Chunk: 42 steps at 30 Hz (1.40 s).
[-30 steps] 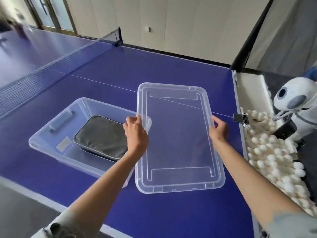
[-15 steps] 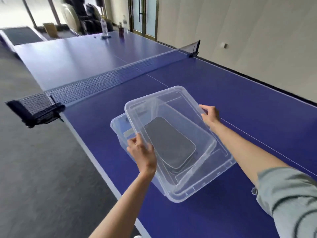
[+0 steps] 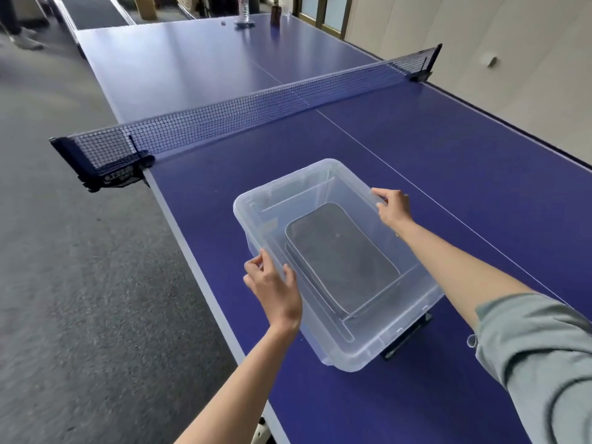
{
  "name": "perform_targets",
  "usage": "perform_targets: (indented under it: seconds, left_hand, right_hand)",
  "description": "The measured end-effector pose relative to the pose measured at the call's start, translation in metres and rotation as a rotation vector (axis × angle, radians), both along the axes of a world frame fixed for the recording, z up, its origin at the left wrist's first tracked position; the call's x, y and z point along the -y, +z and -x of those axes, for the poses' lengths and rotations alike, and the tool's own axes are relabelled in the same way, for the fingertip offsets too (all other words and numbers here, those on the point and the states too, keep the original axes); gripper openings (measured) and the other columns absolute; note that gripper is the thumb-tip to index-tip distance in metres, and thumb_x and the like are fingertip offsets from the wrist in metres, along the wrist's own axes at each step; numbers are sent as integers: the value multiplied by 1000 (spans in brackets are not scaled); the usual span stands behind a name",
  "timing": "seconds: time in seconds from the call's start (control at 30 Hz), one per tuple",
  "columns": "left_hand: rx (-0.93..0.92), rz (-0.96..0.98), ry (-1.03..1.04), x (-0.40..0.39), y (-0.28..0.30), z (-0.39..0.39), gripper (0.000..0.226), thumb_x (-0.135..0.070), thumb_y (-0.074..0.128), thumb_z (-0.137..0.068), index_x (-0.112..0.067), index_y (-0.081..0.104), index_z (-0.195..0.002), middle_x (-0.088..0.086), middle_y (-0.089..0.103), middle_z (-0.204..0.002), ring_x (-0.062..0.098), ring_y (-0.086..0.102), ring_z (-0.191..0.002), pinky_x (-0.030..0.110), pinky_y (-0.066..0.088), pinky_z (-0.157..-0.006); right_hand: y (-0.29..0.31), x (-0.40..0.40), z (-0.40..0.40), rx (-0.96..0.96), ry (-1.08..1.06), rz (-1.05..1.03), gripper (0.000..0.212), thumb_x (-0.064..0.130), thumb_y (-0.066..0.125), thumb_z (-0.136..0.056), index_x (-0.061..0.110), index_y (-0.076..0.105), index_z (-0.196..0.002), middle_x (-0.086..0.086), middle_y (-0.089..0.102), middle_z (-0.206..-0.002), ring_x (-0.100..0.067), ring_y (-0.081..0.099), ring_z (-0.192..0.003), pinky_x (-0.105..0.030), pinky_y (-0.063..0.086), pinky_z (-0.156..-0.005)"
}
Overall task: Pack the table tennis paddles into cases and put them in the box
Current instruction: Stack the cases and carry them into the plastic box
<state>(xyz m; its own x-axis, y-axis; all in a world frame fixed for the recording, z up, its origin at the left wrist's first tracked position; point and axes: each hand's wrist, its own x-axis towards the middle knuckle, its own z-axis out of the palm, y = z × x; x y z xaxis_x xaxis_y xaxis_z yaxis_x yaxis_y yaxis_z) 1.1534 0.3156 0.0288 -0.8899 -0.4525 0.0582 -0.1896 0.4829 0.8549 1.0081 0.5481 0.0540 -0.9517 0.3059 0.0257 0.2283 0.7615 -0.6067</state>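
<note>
A clear plastic box (image 3: 256, 241) stands on the blue table tennis table, with its clear lid (image 3: 368, 334) lying flat on top of it. Through the lid I see a dark grey paddle case (image 3: 342, 257) lying flat inside the box. My left hand (image 3: 275, 290) grips the lid's near-left edge. My right hand (image 3: 392, 208) grips the lid's far-right edge. A small black object (image 3: 407, 338) shows under the box's near-right corner; what it is I cannot tell.
The table (image 3: 448, 174) has its left edge close beside the box, with grey floor (image 3: 80, 283) beyond. The net (image 3: 243, 116) crosses the table behind the box. A bottle (image 3: 244, 9) and a dark can (image 3: 275, 16) stand at the far end.
The lid lay on the table to the right of the open box; both hands lifted it, carried it left and set it down on the box. My view has turned left.
</note>
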Motion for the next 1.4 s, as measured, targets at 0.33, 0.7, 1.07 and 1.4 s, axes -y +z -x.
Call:
perform_targets:
  seconds: [0.33, 0.7, 1.07, 1.4]
  left_hand:
    - [4, 65, 1, -4, -7, 3, 51, -10, 58, -90, 2, 42, -136, 19, 44, -115, 30, 41, -99, 18, 20, -86]
    - [-52, 633, -381, 13, -18, 48, 48, -2, 50, -86, -7, 48, -134, 16, 36, -147, 38, 17, -142, 49, 10, -118]
    - [50, 738, -498, 14, -10, 71, 35, -12, 47, -87, -2, 53, -119, 21, 45, -132, 45, 32, -129, 55, 16, -113]
    - [-160, 772, -1135, 20, -16, 170, 48, -38, 30, -97, -27, 32, -144, 7, 21, -155, 35, 5, -144, 55, 0, -114]
  right_hand:
    - [-15, -8, 0, -24, 85, -14, 41, -4, 52, -91, 5, 53, -130, -12, 54, -136, -25, 49, -128, -25, 33, -107]
    - [-25, -8, -2, -61, 130, -163, 42, -4, 47, -91, 7, 53, -131, -11, 56, -134, -35, 49, -121, -38, 38, -104]
    - [-32, 16, -14, -89, 30, -405, 58, -17, 37, -80, 0, 45, -135, -17, 46, -142, -36, 44, -126, -46, 36, -101]
    - [-37, 142, -48, 176, -370, -203, 62, 40, 27, -100, 8, 8, -150, -16, -1, -158, -28, -4, -146, -44, -3, -116]
